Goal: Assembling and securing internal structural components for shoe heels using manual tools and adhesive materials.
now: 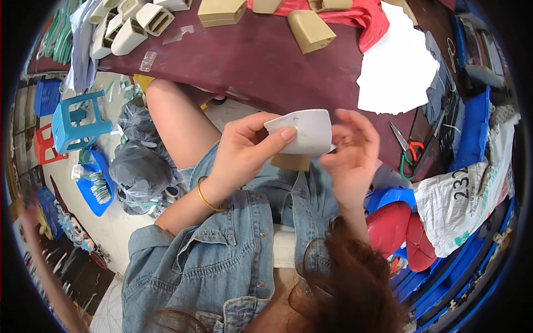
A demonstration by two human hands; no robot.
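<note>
My left hand [250, 141] grips a small curved white sheet [311, 130] by its left end, thumb pressed on the upper face and fingers behind. At the sheet's right end is my right hand [352, 147], its fingers bent and apart close to the lower right corner; whether they touch it is unclear. Part of a tan piece [291, 162] shows just under the sheet, above my lap; what supports it is hidden. Scissors [408, 150] with red and green handles lie to the right of my right hand, blades partly apart.
On the dark red table [250, 66] are tan wedge-shaped blocks [311, 31], several hollow cream ones [130, 36], red cloth [369, 22] and white paper [397, 61]. Dark plastic bags [139, 172] and a blue stool [83, 122] stand left. A white sack [461, 200] is at right.
</note>
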